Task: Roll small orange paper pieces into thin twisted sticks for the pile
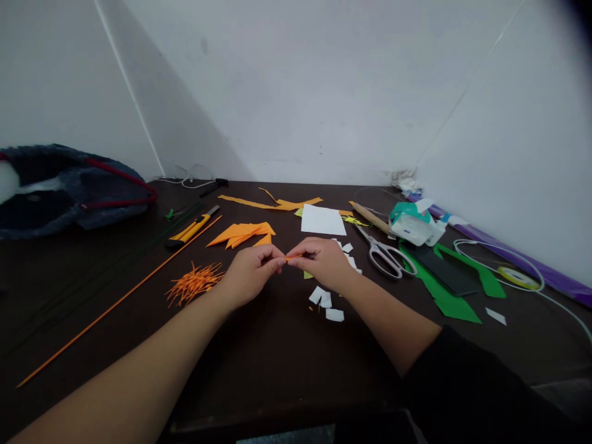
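Between my left hand and my right hand is a thin orange paper strip, pinched at both ends by my fingertips. Both hands are closed, thumbs against forefingers, a little above the dark table. A pile of twisted orange paper pieces lies left of my left hand. Behind that hand, folded orange crepe paper rests on the table. Small white paper scraps are scattered beside and below my right hand, and a white paper square lies just beyond it.
A long orange stick and a yellow utility knife lie at left, near a dark blue bag. On the right are scissors, green paper strips, a black phone-like slab, a tissue pack and a tape roll.
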The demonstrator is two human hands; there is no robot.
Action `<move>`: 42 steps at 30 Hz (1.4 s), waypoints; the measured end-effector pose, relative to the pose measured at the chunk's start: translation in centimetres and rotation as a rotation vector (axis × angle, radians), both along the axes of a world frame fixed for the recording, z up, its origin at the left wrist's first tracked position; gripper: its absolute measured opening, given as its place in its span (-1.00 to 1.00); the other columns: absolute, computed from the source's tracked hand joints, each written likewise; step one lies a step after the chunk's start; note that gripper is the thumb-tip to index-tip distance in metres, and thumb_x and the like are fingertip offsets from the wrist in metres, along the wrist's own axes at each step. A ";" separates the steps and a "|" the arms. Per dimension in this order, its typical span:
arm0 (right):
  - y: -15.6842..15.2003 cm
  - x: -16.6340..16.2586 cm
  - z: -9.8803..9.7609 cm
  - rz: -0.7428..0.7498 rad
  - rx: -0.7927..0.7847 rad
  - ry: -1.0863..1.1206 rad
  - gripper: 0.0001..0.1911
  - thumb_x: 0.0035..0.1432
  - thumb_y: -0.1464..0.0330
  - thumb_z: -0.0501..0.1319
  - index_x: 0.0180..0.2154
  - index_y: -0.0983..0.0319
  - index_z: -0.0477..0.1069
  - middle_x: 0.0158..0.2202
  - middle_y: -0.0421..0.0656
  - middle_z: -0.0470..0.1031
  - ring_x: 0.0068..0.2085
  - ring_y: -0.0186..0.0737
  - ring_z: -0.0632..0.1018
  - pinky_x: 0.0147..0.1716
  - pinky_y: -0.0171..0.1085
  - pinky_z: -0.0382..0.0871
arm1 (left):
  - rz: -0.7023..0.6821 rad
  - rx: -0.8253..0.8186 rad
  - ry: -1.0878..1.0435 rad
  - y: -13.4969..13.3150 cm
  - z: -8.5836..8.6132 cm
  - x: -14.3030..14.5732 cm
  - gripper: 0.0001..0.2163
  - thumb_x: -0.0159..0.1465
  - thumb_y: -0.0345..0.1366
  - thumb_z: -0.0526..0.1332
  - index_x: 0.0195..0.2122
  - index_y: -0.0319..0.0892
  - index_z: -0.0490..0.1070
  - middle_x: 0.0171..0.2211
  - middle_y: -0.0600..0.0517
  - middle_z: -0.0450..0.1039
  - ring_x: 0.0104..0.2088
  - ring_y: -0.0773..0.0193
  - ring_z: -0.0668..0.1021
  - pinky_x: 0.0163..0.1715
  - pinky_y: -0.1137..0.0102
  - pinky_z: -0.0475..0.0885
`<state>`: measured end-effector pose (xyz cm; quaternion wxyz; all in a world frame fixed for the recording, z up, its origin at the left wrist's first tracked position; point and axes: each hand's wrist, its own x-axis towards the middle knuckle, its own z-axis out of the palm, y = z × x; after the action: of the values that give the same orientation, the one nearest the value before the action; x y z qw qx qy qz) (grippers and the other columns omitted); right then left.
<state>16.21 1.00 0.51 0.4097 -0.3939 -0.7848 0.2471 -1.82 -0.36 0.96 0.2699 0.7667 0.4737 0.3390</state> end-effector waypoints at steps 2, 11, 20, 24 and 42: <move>0.0 0.0 0.0 -0.023 -0.010 -0.008 -0.95 -0.03 0.35 0.25 -0.44 0.12 0.49 -0.42 -0.24 0.48 -0.39 -0.32 0.46 -0.41 -0.31 0.29 | 0.032 0.046 0.020 -0.1 0.0 0.1 -0.83 0.15 -0.20 0.11 -0.46 -0.15 0.41 -0.53 0.09 0.40 -0.48 0.30 0.38 -0.46 0.42 0.22; 0.1 0.6 0.1 0.161 0.340 -0.250 -0.80 0.14 0.38 0.07 -0.35 0.10 0.47 -0.32 -0.17 0.46 -0.22 -0.22 0.41 -0.20 -0.21 0.27 | -0.192 -0.255 -0.201 0.0 -0.3 0.2 -0.70 0.20 -0.13 0.03 -0.53 -0.18 0.39 -0.55 0.06 0.38 -0.50 0.30 0.38 -0.43 0.41 0.27; -0.2 -0.5 -0.4 0.021 -0.181 0.118 -0.94 -0.03 0.34 0.23 -0.44 0.18 0.45 -0.50 -0.22 0.44 -0.46 -0.32 0.42 -0.44 -0.29 0.29 | -0.028 0.385 0.284 0.3 -0.5 -0.2 -0.80 0.20 -0.20 0.08 -0.45 -0.11 0.45 -0.52 0.02 0.42 -0.41 0.20 0.39 -0.28 0.32 0.19; -0.4 -1.0 -0.6 0.022 -0.352 0.253 -0.96 -0.05 0.37 0.19 -0.46 0.22 0.39 -0.58 -0.24 0.38 -0.52 -0.35 0.40 -0.50 -0.31 0.29 | 0.015 0.422 0.333 0.2 -0.5 -0.1 -0.81 0.18 -0.18 0.10 -0.45 -0.09 0.45 -0.48 0.01 0.43 -0.37 0.17 0.39 -0.17 0.25 0.15; -0.3 -0.6 -0.5 -0.028 -0.185 0.062 -0.95 -0.09 0.40 0.21 -0.47 0.19 0.43 -0.52 -0.24 0.43 -0.52 -0.37 0.36 -0.53 -0.34 0.22 | 0.005 -0.056 -0.040 0.2 -0.4 0.2 -0.87 0.07 -0.23 0.18 -0.51 -0.16 0.36 -0.49 0.08 0.37 -0.44 0.26 0.39 -0.42 0.40 0.25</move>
<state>15.59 0.72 -0.01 0.3991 -0.4330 -0.7400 0.3250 -1.61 -0.12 0.58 0.2996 0.7507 0.4795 0.3417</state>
